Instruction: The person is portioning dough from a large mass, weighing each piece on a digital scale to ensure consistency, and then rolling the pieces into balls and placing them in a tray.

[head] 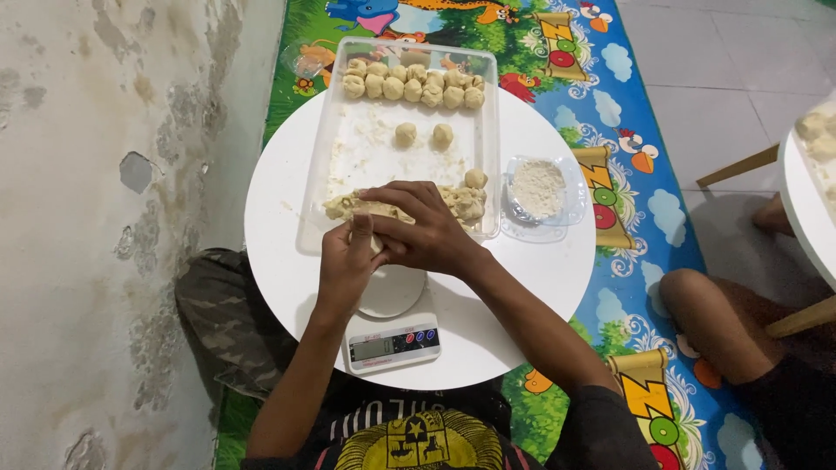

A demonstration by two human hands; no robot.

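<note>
Pale cream dough lump [453, 202], long and ragged, lying along the near edge of the clear rectangular plastic tray [324, 157]. Left hand [348, 261] cupped just under that edge, palm up, grip curled around a small piece of dough, mostly hidden. Right hand [422, 224] laid over the left, fingers together and bent, pressing onto the same piece and touching the near end of the lump. Both hands above the small white digital kitchen scale [392, 335], its round platter partly covered by them.

Inside the tray: a double row of rolled dough balls [414, 85] against the far wall, two single dough balls [424, 134] in the middle, well apart from the row. Just right of the tray, touching it, a small clear plastic tub of white flour [540, 189].

All on the round white bench [531, 278]. Underneath, a bright cartoon-printed floor mat [627, 174]. At far right, another person's bare knee [697, 300] beside a second white bench [805, 209].
</note>
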